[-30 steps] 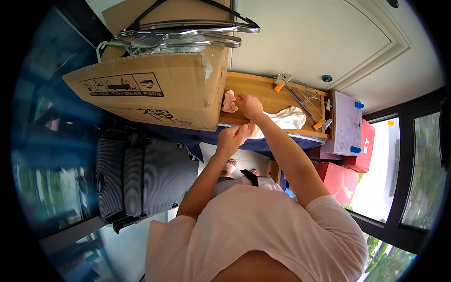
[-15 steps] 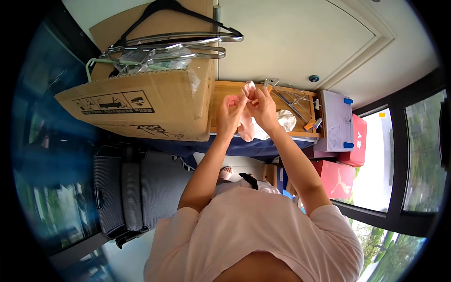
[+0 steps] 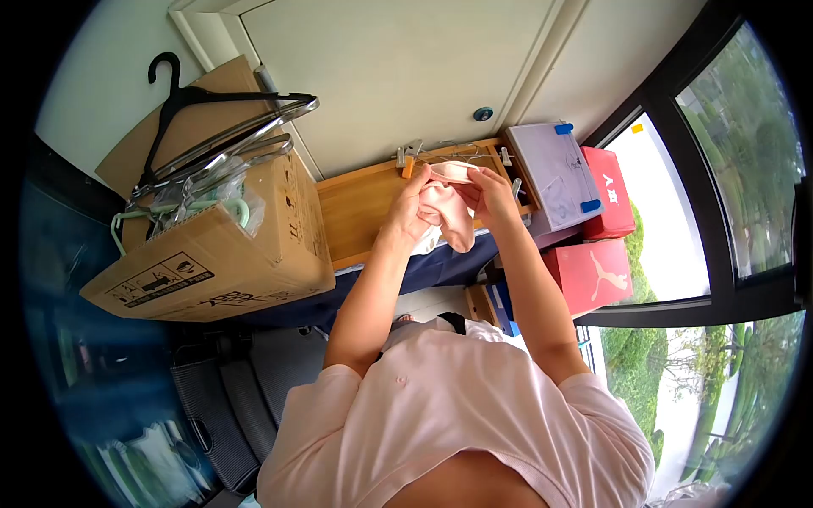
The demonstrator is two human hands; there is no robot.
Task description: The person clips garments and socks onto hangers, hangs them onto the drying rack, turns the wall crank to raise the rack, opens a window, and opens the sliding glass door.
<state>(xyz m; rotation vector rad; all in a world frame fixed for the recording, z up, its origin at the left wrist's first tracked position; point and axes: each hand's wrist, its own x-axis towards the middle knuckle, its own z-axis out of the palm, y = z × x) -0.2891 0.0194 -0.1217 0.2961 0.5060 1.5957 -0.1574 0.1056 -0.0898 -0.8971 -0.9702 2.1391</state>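
Observation:
A small pink sock (image 3: 449, 212) hangs between my two hands, above the front edge of a wooden surface (image 3: 360, 212). My left hand (image 3: 411, 203) pinches one side of its opening, and my right hand (image 3: 493, 196) pinches the other side, so the opening is stretched wide. The toe part dangles below, bent to the right. Behind and under the sock, a white patterned cloth (image 3: 428, 240) shows in part. Just beyond my hands are metal clips with an orange piece (image 3: 408, 167) and thin wires.
A cardboard box (image 3: 212, 254) with a black hanger (image 3: 174, 106) and metal hangers stands at left. At right are a pale plastic box (image 3: 555, 173) with blue latches and red boxes (image 3: 590, 275). A dark ribbed bag (image 3: 229, 406) lies lower left.
The pink sock has been picked up from the wooden surface and its opening is now spread between both hands. The view has turned to the right.

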